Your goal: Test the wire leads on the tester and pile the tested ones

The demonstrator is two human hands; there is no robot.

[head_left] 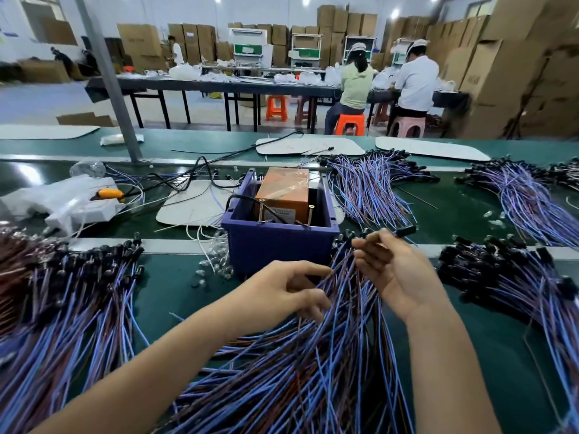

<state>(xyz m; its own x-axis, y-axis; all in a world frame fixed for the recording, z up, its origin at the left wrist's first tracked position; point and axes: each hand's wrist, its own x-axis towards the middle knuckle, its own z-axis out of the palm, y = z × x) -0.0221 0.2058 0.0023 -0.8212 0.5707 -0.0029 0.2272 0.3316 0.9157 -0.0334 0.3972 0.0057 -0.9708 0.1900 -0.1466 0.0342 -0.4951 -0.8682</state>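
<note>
Progress looks partial — wire leads (78, 308) lie heaped around the tester (283, 195). Right hand (395, 272) pinches one lead (404, 230); left hand (289, 292) grips the middle bundle (313, 371)

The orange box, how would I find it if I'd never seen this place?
Look at the middle of the green bench. A blue plastic bin stands there, and the orange box sits inside it. It is the only orange block among the blue and brown wire leads.
</note>
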